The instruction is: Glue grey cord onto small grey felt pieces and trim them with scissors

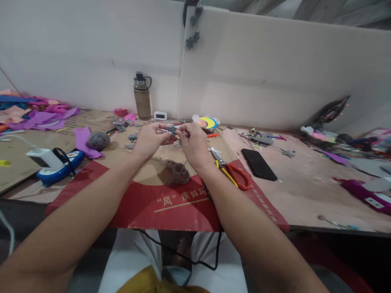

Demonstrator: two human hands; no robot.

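Both my hands meet over the middle of the table, their fingertips pinching one small grey piece (172, 130), perhaps fabric or yarn; its exact kind is too small to tell. My left hand (149, 138) grips it from the left, and my right hand (194, 142) from the right. Below them a loose coil of grey-brown yarn (179, 172) lies on the red-and-tan board (171, 207). Beside my right wrist rest red-handled scissors (240, 176) and a yellow-handled tool (225, 174). Left of my left hand is a ball of grey yarn (98, 140).
A bottle (142, 97) and a small white digital display (160, 116) stand by the back panel. A black phone (259, 164) lies at right. A blue power strip (61, 169) with a white charger sits at left, near purple scraps (84, 142). A grey star (287, 153) lies farther right.
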